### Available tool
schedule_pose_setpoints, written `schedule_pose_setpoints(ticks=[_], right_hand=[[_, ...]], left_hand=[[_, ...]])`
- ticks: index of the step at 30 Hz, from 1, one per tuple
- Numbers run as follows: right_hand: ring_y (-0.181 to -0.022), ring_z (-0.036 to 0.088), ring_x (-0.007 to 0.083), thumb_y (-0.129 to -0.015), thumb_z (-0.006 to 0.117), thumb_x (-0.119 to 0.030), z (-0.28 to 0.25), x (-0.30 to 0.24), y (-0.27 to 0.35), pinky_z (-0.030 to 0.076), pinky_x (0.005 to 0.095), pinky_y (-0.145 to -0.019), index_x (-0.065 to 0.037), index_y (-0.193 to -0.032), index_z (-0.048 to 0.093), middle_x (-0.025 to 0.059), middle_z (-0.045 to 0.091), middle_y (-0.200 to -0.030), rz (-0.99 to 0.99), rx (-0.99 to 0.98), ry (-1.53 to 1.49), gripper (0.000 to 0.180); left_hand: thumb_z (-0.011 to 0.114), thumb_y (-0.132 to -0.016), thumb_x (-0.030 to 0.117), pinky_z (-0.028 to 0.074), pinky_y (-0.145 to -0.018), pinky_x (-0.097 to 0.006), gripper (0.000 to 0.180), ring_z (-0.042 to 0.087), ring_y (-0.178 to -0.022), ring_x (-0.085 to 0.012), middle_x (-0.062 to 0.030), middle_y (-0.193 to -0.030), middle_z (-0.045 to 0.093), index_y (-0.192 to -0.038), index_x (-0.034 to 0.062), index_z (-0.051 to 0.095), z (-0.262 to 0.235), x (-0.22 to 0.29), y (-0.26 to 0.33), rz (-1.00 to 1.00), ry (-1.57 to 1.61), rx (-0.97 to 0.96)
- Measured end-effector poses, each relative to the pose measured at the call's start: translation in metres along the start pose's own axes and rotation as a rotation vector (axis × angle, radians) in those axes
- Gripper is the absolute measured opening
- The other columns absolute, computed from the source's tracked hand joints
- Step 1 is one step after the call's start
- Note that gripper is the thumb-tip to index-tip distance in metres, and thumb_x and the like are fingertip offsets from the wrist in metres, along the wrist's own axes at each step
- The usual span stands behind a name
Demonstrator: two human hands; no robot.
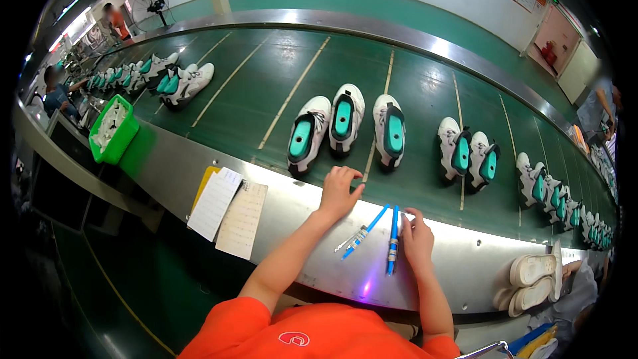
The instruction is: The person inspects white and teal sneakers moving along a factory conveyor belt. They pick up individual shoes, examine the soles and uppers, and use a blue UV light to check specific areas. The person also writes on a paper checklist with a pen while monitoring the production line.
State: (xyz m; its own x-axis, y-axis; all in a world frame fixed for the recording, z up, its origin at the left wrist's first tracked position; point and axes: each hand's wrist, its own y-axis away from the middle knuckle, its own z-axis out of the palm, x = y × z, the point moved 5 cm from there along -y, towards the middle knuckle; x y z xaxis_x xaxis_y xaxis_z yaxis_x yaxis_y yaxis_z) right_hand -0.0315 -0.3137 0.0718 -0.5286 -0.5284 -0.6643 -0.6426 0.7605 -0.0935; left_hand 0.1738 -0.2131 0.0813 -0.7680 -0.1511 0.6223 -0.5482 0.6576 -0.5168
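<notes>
My left hand reaches over the near edge of the green conveyor belt, fingers spread and holding nothing. Just beyond its fingertips stand three white and black sneakers with teal insoles: a left one, a middle one and a right one. On the metal ledge, my right hand rests with its fingers loosely apart, close to an upright-lying blue pen-like tool. Another blue pen-like tool lies slanted to the left of it. Whether the right fingertips touch the nearer tool is hard to tell.
Paper sheets and a notebook page lie on the ledge at left, near a green basket. More sneakers line the belt on both sides. Pale shoe soles sit at right, by another person.
</notes>
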Motion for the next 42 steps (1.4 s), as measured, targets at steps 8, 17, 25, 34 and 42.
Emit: schedule_pose_setpoints(ticks=[8,17,25,34,42], right_hand=[[-0.093,0.05,0.0235,-0.079,0.055,-0.002,-0.037,-0.008,-0.01,0.039,0.0328,-0.082,-0.003,-0.116,0.045,0.0112,0.05,-0.101,-0.148,0.397,-0.138,0.039],[-0.128,0.022,0.0347,-0.08,0.055,-0.015,-0.001,0.014,-0.009,0.012,0.0488,-0.105,-0.004,-0.127,0.036,0.0167,0.031,-0.134,-0.103,0.143,0.243,0.052],[-0.132,0.016,0.0361,-0.082,0.053,-0.016,-0.017,0.02,-0.013,0.01,0.0543,-0.104,-0.008,-0.132,0.031,0.0159,0.027,-0.139,-0.06,0.239,0.222,0.055],[-0.127,0.026,0.0371,-0.077,0.056,-0.011,0.002,0.017,-0.01,0.017,0.0506,-0.104,-0.004,-0.137,0.02,0.0168,0.03,-0.136,-0.083,0.224,0.239,0.071],[-0.115,0.038,0.0415,-0.07,0.058,-0.002,-0.007,0.02,-0.005,0.029,0.0428,-0.098,-0.002,-0.137,0.021,0.0275,0.036,-0.128,-0.159,0.308,0.028,0.077]], left_hand=[[0.066,-0.059,0.003,0.034,-0.09,-0.042,0.019,0.045,-0.107,-0.0307,-0.0078,-0.117,0.05,-0.061,0.007,0.048,-0.013,0.016,-0.003,0.129,0.032,0.015],[0.062,-0.06,0.001,0.023,-0.101,-0.05,0.014,0.033,-0.124,-0.0341,-0.01,-0.134,0.04,-0.058,0.0064,0.049,0.006,-0.003,0.004,-0.009,0.005,-0.058],[0.062,-0.056,0.003,0.034,-0.091,-0.04,0.015,0.046,-0.11,-0.0312,-0.0094,-0.126,0.05,-0.055,0.0069,0.048,0.004,-0.003,0.004,0.061,0.038,-0.057],[0.05,-0.069,-0.004,0.044,-0.08,-0.038,0.011,0.054,-0.095,-0.0305,-0.0138,-0.126,0.045,-0.07,0.0059,0.055,0.014,-0.013,0.01,-0.071,0.174,-0.098],[0.052,-0.066,-0.006,0.042,-0.077,-0.038,0.012,0.055,-0.089,-0.0298,-0.0108,-0.113,0.054,-0.072,0.0048,0.054,-0.016,0.019,0.018,0.078,0.162,0.134]])
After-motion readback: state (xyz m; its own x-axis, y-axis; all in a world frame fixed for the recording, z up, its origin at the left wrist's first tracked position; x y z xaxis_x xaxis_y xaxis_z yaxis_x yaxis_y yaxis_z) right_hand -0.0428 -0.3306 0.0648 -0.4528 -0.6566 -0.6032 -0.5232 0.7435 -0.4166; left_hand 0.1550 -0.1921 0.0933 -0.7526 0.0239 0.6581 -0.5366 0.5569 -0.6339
